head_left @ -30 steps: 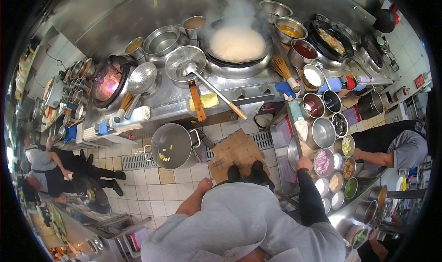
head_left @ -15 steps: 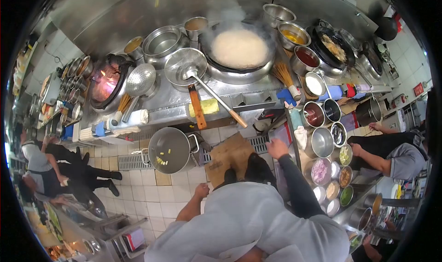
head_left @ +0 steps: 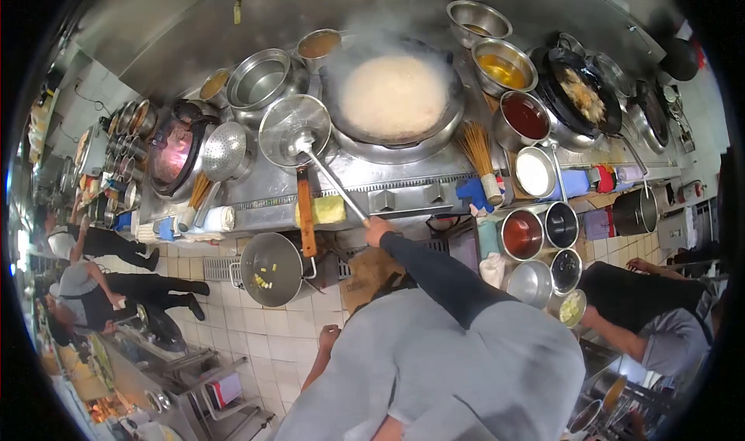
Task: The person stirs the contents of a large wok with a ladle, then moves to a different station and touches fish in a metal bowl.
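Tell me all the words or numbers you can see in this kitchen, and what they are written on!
No text can be read anywhere.
The red sign on the wall at the far right has marks, too small and blurred to read.
The steaming wok, the ladle at the right hand and the steel bowls show no writing.
The left hand holds nothing with letters.

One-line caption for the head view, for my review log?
Right hand grips the ladle handle resting in a strainer beside a steaming wok; left hand hangs free.
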A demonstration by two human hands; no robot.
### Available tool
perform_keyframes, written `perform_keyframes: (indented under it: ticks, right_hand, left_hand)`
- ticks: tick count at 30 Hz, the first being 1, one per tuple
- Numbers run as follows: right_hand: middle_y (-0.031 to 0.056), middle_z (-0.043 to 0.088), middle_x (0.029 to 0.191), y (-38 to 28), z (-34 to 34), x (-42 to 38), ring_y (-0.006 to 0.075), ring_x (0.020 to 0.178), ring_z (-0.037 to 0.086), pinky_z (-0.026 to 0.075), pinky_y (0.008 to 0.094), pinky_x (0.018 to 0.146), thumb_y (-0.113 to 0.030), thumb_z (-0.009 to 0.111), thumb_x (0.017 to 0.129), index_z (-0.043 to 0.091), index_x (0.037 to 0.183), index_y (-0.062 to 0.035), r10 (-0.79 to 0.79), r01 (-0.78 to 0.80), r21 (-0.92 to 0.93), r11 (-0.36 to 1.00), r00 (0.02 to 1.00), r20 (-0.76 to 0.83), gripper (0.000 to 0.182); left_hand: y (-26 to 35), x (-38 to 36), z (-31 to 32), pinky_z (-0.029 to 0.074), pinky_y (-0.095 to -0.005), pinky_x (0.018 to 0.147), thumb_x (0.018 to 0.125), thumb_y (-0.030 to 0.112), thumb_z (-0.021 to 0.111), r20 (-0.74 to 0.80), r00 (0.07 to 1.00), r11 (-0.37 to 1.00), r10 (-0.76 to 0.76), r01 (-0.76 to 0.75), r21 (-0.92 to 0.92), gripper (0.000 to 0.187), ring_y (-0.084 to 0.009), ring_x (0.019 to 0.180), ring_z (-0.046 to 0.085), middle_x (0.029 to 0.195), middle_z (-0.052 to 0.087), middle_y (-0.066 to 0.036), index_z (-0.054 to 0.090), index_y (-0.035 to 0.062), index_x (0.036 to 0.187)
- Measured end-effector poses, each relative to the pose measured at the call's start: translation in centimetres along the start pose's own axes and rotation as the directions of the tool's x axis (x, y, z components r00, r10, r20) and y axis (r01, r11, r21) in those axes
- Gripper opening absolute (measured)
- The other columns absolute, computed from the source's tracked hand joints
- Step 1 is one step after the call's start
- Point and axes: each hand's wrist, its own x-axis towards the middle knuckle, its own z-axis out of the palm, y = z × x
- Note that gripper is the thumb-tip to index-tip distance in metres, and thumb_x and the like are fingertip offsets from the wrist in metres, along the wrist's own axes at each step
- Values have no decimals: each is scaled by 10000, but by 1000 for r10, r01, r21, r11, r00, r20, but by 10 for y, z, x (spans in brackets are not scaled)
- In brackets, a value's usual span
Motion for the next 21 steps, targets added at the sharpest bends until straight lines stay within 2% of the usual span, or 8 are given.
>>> perform_keyframes:
  ticks: [5, 8, 9, 12, 16, 18, 20, 21]
  right_hand:
    - [250, 565, 830, -33, -45, -31, 404, 809, 541, 412, 468, 712, -205, 483, 748, 466, 900, 17, -97, 101, 111, 989, 994, -43, 269]
    - [226, 572, 760, -29, -68, -41, 414, 735, 541, 420, 463, 666, -204, 494, 741, 460, 862, 18, -249, 271, 158, 950, 958, -142, 255]
    - [226, 565, 768, -28, -83, -44, 396, 744, 539, 426, 432, 655, -207, 504, 738, 460, 866, 29, -224, 223, 255, 941, 974, -25, 272]
    - [238, 551, 770, -38, -154, -64, 399, 723, 531, 415, 455, 641, -195, 497, 732, 471, 893, -2, -286, 275, 215, 937, 958, 22, 253]
    - [199, 544, 758, -34, -241, -63, 364, 698, 535, 430, 407, 637, -152, 496, 765, 443, 1118, -44, -432, 478, 280, 833, 877, -212, 373]
    - [191, 547, 764, -30, -280, -53, 351, 693, 543, 435, 413, 627, -160, 483, 788, 409, 1192, -77, -528, 545, -25, 838, 798, -291, 419]
    - [190, 547, 767, -25, -311, -42, 336, 679, 554, 440, 422, 618, -173, 475, 804, 399, 1228, -109, -532, 446, -328, 833, 807, -256, 435]
    - [189, 546, 764, -27, -320, -38, 333, 673, 558, 442, 424, 615, -176, 470, 805, 403, 1228, -120, -495, 380, -389, 839, 830, -258, 432]
  left_hand:
    - [54, -16, 32, 463, -303, 664, 690, 273, 623, -82, 995, 972, -55, 34, -232, 319, -231, 756, 602, 819, 624, -149, 590, 30, 895]
    - [1, 19, 67, 464, -300, 666, 697, 310, 627, -62, 996, 957, -66, 45, -287, 332, -227, 749, 602, 823, 625, -148, 592, 27, 868]
    - [4, 17, 66, 464, -301, 664, 698, 314, 626, -62, 996, 960, -71, 51, -274, 335, -228, 746, 602, 824, 625, -148, 591, 25, 866]
    - [35, 12, 56, 464, -304, 658, 701, 327, 622, -57, 995, 968, -76, 60, -242, 346, -230, 738, 602, 824, 624, -148, 589, 21, 858]
    - [99, 10, 38, 465, -308, 649, 708, 315, 619, -67, 990, 985, -120, 110, -135, 329, -223, 720, 601, 816, 625, -143, 585, 15, 839]
    - [114, 24, 30, 468, -312, 646, 715, 295, 614, -95, 987, 989, -128, 120, -82, 303, -217, 711, 601, 805, 626, -142, 583, 15, 830]
    - [118, 31, 28, 471, -317, 645, 725, 275, 604, -118, 987, 992, -113, 104, -78, 276, -215, 704, 601, 791, 627, -144, 580, 18, 824]
    - [113, 35, 30, 472, -318, 644, 727, 275, 602, -85, 993, 970, -83, 61, -236, 277, -217, 701, 601, 785, 627, -144, 579, 17, 825]
